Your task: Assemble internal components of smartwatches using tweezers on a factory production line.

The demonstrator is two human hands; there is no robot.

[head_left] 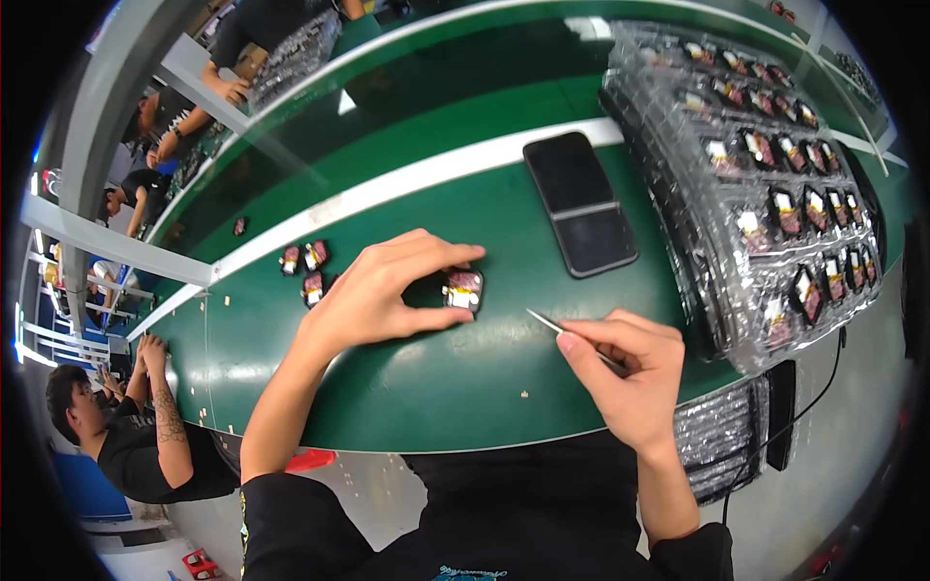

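Observation:
My left hand [383, 290] rests on the green table with thumb and index finger apart around a small black-edged gadget [463, 289] with a pink and white face. The thumb tip is at its near edge; a gap shows between the index fingertip and its far edge. In my right hand [625, 373] are slim metal tweezers [545, 321], pinched between thumb and fingers, their point toward the gadget but apart from it. Left of my left hand lie several similar gadgets [316, 255], one of them partly covered by the hand.
A black folding phone [581, 205] lies beyond my right hand. At the right stands a stack of clear plastic trays [717, 184] holding rows of the gadgets. A white rail [387, 189] crosses the table. Co-workers [145, 426] sit at the left and far side.

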